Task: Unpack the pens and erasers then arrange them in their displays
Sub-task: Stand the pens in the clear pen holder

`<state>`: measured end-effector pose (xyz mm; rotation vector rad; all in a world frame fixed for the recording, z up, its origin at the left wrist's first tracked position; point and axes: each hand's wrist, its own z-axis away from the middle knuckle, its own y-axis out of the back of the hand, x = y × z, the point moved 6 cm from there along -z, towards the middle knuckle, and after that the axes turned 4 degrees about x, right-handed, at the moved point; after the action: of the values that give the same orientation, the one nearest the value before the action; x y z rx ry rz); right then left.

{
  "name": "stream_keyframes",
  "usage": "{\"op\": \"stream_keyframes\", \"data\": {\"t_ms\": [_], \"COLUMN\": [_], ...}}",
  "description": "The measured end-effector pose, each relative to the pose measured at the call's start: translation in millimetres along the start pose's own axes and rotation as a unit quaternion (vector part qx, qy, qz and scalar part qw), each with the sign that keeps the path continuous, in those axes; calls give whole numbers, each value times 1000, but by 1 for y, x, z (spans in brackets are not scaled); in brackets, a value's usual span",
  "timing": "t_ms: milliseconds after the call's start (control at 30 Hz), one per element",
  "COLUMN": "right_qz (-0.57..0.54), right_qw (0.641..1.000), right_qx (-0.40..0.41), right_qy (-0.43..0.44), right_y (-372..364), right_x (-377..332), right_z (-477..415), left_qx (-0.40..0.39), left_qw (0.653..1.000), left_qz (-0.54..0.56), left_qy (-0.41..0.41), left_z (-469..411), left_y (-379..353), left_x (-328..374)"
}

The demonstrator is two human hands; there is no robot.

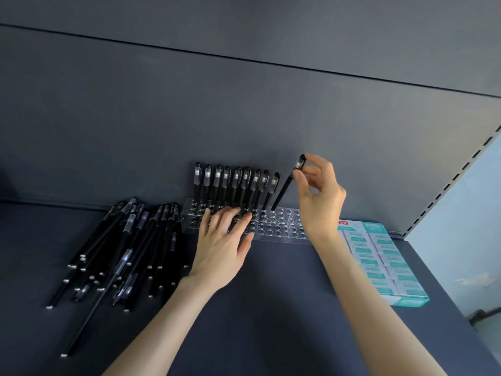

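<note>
A clear acrylic pen holder (273,229) with rows of round holes stands against the back wall of the shelf. Several black pens (235,185) stand upright in its back row. My right hand (318,195) pinches one black pen (287,184) near its cap, tilted, with its tip just over a free hole to the right of the standing row. My left hand (222,245) lies flat with fingers spread on the holder's front rows. A heap of loose black pens (122,251) lies on the shelf to the left.
A teal and white box of wrapped erasers (382,264) lies on the shelf at the right, next to the holder. The dark shelf floor (271,308) runs to a slotted upright (455,180) at the right edge. The back panel (244,104) rises right behind the holder.
</note>
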<state>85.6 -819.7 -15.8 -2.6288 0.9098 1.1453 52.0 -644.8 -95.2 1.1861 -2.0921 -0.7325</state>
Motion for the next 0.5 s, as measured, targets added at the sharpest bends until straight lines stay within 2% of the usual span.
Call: {"op": "stream_keyframes", "data": {"t_ms": [233,500], "right_qz": [48,62], "right_qw": [998,996], "right_qx": [-50,-64], "right_qy": [3,-8], "right_y": [-15,-14], "right_x": [11,12], "right_z": [13,13], "left_qx": [-1,-8], "left_qw": [1000,1000], "left_qz": [0,4], "left_qy": [2,7], "left_z": [0,0], "left_y": [-2,-2], "left_x": [-1,-1]}}
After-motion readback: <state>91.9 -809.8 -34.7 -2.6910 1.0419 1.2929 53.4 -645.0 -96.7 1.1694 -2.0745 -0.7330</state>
